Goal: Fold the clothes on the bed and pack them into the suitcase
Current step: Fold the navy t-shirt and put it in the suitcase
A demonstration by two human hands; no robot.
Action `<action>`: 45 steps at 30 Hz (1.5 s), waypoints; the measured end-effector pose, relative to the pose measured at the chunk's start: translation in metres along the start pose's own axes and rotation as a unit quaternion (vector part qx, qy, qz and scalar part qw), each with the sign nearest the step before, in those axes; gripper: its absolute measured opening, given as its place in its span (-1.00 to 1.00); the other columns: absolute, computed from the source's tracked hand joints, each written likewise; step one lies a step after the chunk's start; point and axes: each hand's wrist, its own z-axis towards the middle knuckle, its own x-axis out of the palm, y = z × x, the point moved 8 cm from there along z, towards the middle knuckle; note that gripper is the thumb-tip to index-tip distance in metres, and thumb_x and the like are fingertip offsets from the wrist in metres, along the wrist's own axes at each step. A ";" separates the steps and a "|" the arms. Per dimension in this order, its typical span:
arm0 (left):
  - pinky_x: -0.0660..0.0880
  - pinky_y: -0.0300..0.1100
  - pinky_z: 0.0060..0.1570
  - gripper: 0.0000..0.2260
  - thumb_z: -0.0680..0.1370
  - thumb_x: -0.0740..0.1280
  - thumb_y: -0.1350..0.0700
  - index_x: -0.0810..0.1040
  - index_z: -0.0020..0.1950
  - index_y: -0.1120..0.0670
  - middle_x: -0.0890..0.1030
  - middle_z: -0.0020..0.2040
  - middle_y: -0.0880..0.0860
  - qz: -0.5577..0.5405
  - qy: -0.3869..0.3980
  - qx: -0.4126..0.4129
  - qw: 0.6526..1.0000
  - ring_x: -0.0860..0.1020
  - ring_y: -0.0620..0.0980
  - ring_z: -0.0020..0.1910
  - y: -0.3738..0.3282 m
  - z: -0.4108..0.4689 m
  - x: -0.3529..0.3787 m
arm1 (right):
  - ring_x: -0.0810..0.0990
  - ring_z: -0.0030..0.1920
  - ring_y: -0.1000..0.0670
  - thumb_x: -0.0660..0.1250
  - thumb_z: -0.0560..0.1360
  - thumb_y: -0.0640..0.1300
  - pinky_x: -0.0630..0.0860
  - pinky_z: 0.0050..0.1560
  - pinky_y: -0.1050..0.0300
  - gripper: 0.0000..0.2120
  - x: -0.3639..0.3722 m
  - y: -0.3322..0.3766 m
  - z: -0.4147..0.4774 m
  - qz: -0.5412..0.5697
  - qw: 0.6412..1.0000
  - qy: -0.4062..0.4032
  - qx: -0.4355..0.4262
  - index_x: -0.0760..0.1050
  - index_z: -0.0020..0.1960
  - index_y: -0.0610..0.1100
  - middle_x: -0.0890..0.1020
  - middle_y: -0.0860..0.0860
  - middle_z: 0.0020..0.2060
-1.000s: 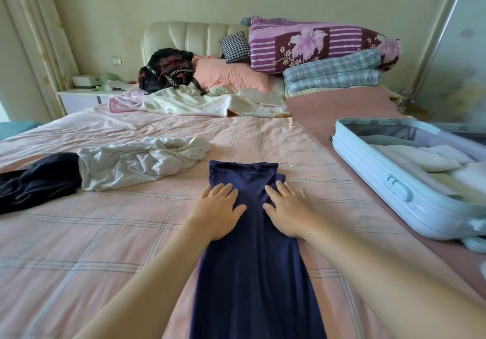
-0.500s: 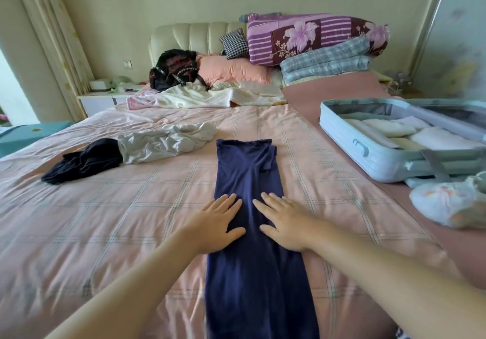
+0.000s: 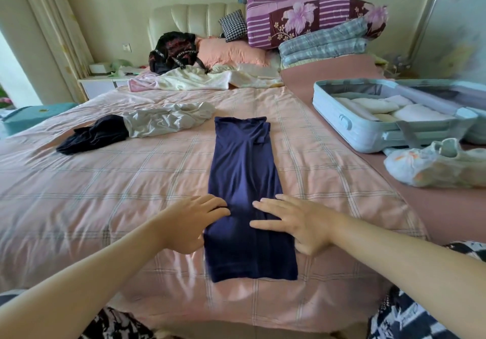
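Note:
A navy garment (image 3: 244, 170) lies folded into a long narrow strip down the middle of the pink checked bed (image 3: 105, 194). My left hand (image 3: 192, 223) lies flat at the strip's left edge near its lower part, fingertips on the cloth. My right hand (image 3: 297, 223) presses flat on the strip's right side, fingers spread. A crumpled grey garment (image 3: 168, 120) and a black garment (image 3: 94, 133) lie at the left of the bed. The light blue suitcase (image 3: 349, 130) stands open at the right with pale folded clothes (image 3: 394, 109) inside.
A white plastic bag (image 3: 434, 167) lies in front of the suitcase. Pillows, folded quilts (image 3: 315, 22), a black bag (image 3: 173, 51) and pale bedding (image 3: 205, 78) crowd the headboard end. A nightstand (image 3: 105, 80) and curtain stand at the left.
Both hands have slid down the navy strip toward me, from its upper part to its lower part. The view has pulled back, so the strip's near end now shows.

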 end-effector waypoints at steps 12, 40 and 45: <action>0.49 -0.17 -0.15 -0.77 0.63 0.20 0.08 0.63 -0.08 0.00 0.63 -0.22 -0.13 -0.265 -0.198 -0.142 0.933 0.55 -0.15 -0.24 0.039 -0.002 -0.019 | 0.68 0.05 0.06 0.26 0.49 -0.17 0.60 0.04 0.07 -0.70 -0.036 -0.030 -0.001 0.194 0.933 -0.300 0.030 0.64 0.16 -0.06 0.70 0.09 0.06; 0.36 -0.12 -0.27 -0.76 0.60 0.28 0.03 0.54 -0.16 0.17 0.56 -0.25 -0.03 -0.339 -0.180 -0.457 0.803 0.51 0.01 -0.22 0.172 0.085 0.003 | 0.63 0.03 -0.08 0.35 0.50 0.03 0.56 0.05 0.03 -0.80 -0.006 -0.196 0.075 0.328 0.793 -0.181 0.481 0.58 0.07 -0.04 0.67 0.05 -0.04; 0.42 -0.06 0.11 -0.80 0.58 0.26 0.16 0.56 0.17 0.03 0.55 0.12 -0.02 -0.204 -0.306 -0.310 0.877 0.48 0.04 0.11 0.147 0.104 -0.032 | 0.58 0.17 -0.11 0.25 0.60 -0.04 0.45 0.04 0.04 -0.56 -0.020 -0.190 0.089 0.229 0.829 -0.219 0.460 0.30 0.45 -0.03 0.52 -0.01 0.29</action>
